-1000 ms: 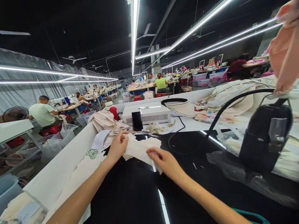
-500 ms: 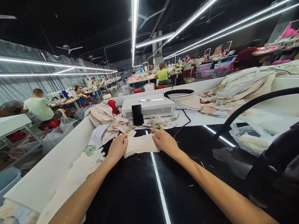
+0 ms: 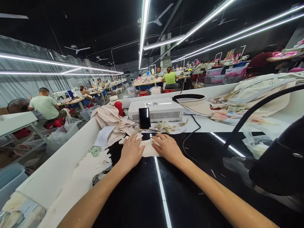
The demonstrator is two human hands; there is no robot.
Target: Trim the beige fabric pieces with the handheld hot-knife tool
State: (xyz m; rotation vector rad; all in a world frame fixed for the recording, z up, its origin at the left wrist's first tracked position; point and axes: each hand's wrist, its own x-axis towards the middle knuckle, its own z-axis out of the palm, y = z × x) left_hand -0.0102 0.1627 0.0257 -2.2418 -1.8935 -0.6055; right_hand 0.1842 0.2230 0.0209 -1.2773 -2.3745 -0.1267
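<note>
A small stack of cream fabric (image 3: 149,149) lies on the glossy black tabletop (image 3: 142,196), in front of a dark phone (image 3: 144,117) standing upright. My left hand (image 3: 132,149) rests flat on the stack's left part, fingers spread, thumb toward the middle. On its right part lies my right hand (image 3: 167,147), palm down with fingers stretched out. Both hands hide much of the fabric. Neither hand grips it.
Behind the phone is a white vented box (image 3: 155,109), with a sun visor (image 3: 193,104) to its right. Fabric piles (image 3: 112,122) and green cord (image 3: 94,150) lie left. A black cable and a dark curved arm are at right.
Both hands have gone from pinching the stack's ends to lying flat on it, closer together. The fabric now lies lower against the table. The view has shifted slightly.
</note>
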